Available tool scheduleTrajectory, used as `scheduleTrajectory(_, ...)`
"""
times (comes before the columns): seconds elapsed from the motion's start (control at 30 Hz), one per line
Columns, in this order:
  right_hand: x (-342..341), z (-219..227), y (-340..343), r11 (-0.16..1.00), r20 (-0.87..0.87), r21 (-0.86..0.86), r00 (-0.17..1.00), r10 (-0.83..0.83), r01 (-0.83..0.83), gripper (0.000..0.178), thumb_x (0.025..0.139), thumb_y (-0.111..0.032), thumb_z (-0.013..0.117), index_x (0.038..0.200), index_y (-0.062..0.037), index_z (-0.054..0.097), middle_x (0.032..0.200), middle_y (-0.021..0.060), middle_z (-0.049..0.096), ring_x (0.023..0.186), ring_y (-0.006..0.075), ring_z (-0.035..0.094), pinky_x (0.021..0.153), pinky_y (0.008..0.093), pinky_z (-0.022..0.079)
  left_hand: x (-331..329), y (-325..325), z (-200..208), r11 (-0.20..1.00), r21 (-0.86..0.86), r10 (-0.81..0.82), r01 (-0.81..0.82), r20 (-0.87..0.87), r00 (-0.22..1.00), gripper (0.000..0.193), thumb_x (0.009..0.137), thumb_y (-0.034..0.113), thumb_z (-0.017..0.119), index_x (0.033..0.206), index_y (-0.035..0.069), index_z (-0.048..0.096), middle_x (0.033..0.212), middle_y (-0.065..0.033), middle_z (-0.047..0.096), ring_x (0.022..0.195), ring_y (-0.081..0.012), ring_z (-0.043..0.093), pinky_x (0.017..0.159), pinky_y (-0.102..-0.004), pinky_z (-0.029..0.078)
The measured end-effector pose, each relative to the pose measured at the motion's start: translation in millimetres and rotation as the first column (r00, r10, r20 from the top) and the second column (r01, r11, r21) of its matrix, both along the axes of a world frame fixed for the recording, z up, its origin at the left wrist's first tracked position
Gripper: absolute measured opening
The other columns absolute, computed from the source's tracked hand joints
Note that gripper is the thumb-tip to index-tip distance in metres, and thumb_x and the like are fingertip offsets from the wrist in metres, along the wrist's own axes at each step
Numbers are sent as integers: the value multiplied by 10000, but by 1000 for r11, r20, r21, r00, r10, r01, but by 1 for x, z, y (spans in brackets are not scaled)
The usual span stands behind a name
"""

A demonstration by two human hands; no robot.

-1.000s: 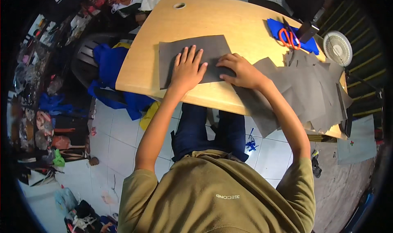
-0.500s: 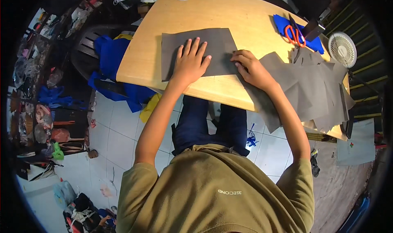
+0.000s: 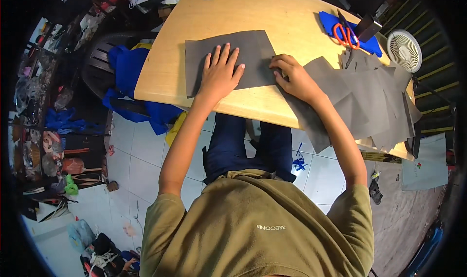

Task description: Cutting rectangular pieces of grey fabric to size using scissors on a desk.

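Observation:
A dark grey rectangular sheet (image 3: 258,55), fabric-like, lies flat near the front edge of the light wood table (image 3: 233,9). My left hand (image 3: 220,76) rests palm down on its middle, fingers spread. At the sheet's right edge, my right hand (image 3: 294,80) has its fingers curled and pinched on the edge; the fingertips partly hide what is between them. Just beyond that hand, a loose pile of similar grey sheets (image 3: 372,104) covers the table's right side, and some hang over the front edge under my right forearm.
Scissors with orange handles (image 3: 346,36) lie on folded blue cloth (image 3: 328,21) at the far right, beside a small black box (image 3: 368,28). A white fan (image 3: 404,51) stands past the table's right end. To the left, a dark chair (image 3: 97,65) carries blue cloth (image 3: 127,70).
The whole view has shifted slightly, moving the table and hands a little up and left in the picture. Both hands keep nearly the same pose on the grey sheet.

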State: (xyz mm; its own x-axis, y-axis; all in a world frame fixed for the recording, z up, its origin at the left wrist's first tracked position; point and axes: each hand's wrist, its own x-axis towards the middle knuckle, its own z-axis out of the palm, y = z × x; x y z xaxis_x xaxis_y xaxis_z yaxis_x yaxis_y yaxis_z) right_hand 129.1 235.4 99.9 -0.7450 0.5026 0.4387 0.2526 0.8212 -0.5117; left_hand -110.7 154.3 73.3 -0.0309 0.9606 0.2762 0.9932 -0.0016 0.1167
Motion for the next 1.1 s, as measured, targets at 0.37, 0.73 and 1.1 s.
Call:
scheduleTrajectory(0.37, 0, 0, 0, 1000, 3, 11, 1000, 4, -4, 185, 857, -17, 598, 1037, 18, 624, 1113, 169, 600, 1095, 340, 575, 940, 382, 479, 0, -3, 4, 1000, -17, -6, 6, 9, 1000, 583, 998, 461, 414, 1475, 125, 396, 1567, -129, 298, 1461, -322, 229, 1181, -498, 155)
scheduleTrajectory(0.73, 0, -1, 2, 1000, 5, 6, 1000, 7, -7, 187, 853, -18, 602, 1036, 19, 620, 1108, 162, 597, 1064, 336, 583, 913, 378, 487, 1, -4, 3, 1000, 6, -11, 11, 5, 1000, 580, 994, 461, 424, 1466, 124, 410, 1563, -133, 307, 1457, -326, 240, 1178, -511, 162)
scheduleTrajectory(1.1, -2, 7, -7, 990, 125, 113, 990, 65, -80, 526, 756, 109, 511, 1178, -152, 686, 1174, 146, 560, 1168, 329, 504, 1013, 390, 452, 0, -4, -2, 999, 46, -6, 5, 14, 1000, 588, 980, 473, 440, 1455, 128, 425, 1548, -130, 332, 1447, -330, 255, 1173, -509, 159)
